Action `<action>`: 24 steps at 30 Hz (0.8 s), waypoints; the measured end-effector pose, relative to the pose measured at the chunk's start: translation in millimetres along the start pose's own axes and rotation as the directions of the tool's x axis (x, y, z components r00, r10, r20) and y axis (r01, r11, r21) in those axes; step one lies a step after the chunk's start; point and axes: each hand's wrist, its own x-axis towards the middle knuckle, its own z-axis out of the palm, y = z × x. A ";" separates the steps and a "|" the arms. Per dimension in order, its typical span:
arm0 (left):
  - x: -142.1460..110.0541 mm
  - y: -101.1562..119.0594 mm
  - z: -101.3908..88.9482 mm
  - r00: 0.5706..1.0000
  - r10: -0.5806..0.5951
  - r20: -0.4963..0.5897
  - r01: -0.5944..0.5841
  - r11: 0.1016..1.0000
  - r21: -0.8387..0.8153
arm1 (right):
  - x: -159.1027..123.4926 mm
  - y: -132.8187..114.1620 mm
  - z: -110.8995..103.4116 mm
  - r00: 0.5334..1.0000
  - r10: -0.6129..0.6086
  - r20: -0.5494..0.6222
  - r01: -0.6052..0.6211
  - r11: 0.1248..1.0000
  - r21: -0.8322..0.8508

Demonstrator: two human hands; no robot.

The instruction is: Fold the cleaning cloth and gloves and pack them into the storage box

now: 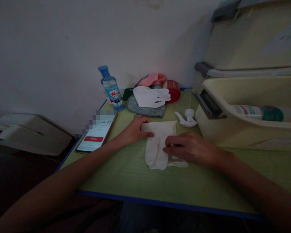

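A white glove (159, 129) lies on the table with its cuff away from me and its fingers towards me. My left hand (135, 130) holds the left edge of the cuff, the thumb on top and the index finger at the far corner. From the right, my right hand (188, 146) has its thumb and index finger pinched on the glove's finger part. Its other fingers are curled under. Just beyond the cuff, a second white glove (149, 97) rests on a grey mesh cloth (145, 110).
A phone (94, 134) and a blue-capped bottle (113, 90) stand left. Behind are a pink cloth (154, 78) and a red tin (175, 92). A white pump head (188, 119) lies beside the cream bin (215, 137), which holds a green-and-white bottle (259, 112).
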 end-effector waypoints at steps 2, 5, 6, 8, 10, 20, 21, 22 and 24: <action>-0.1 0.0 -0.2 1.000 0.003 -0.001 -0.003 1.000 0.002 | 0.6 -0.9 -1.1 1.000 0.010 -0.007 -0.010 1.000 0.019; 0.0 -0.4 -0.1 1.000 0.001 -0.009 -0.001 1.000 -0.001 | 2.0 -4.0 -4.1 0.996 0.082 -0.020 -0.082 0.996 0.036; 0.1 -0.4 -0.1 1.000 0.000 -0.009 0.000 1.000 0.000 | 2.5 -5.0 -5.2 0.995 0.099 -0.028 -0.098 0.995 0.036; 0.1 -0.2 -0.1 1.000 -0.002 -0.005 0.002 1.000 0.002 | 3.7 -6.4 -7.0 0.994 0.103 -0.038 -0.101 0.994 0.038; -0.1 0.3 -0.2 1.000 -0.002 -0.005 0.002 1.000 0.007 | 4.7 -6.5 -7.7 0.995 0.093 -0.028 -0.091 0.994 0.055; 0.3 1.0 -0.4 1.000 0.007 -0.011 -0.006 1.000 0.007 | 1.7 2.6 3.8 0.960 -0.242 -0.144 0.195 0.940 -0.281; 0.4 1.0 -0.4 1.000 0.007 -0.010 -0.007 1.000 0.006 | 1.6 2.4 3.7 0.949 -0.266 -0.167 0.206 0.929 -0.307; 0.4 0.9 -0.4 1.000 0.007 -0.009 -0.006 1.000 0.005 | 1.5 2.1 3.4 0.939 -0.288 -0.187 0.216 0.919 -0.330; 0.5 0.6 -0.2 1.000 0.003 -0.010 -0.003 1.000 0.003 | 1.8 1.4 2.9 0.923 -0.317 -0.218 0.224 0.903 -0.367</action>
